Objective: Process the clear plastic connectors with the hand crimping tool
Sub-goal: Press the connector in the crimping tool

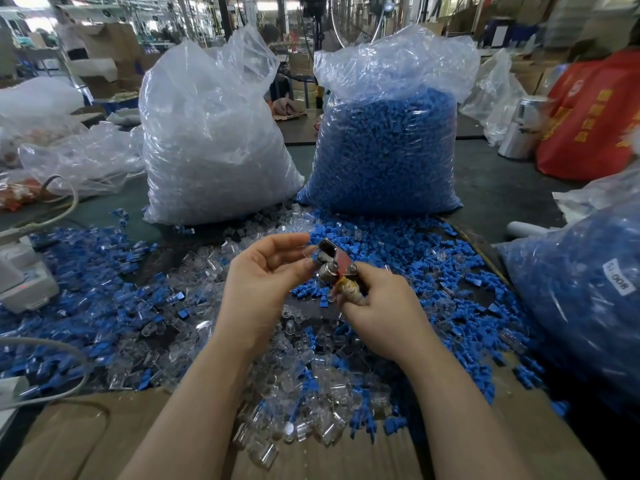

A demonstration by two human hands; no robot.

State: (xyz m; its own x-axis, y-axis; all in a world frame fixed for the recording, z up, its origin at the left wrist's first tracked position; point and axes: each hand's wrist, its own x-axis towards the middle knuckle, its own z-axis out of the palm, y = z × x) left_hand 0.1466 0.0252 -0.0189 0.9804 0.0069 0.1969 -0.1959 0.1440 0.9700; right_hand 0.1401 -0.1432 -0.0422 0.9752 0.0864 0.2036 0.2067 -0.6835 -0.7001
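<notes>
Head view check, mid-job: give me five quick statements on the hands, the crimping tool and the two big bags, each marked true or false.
1. The right hand grips the crimping tool by its wrapped handles. True.
2. The left hand lies flat on the table. False: it is raised, fingertips at the tool's metal head.
3. The bag of blue parts stands to the right of the bag of clear connectors. True.
4. Both big bags are tied shut. False: their tops stand open.
5. Only clear connectors lie loose on the table. False: the loose pile mixes blue and clear pieces.
</notes>
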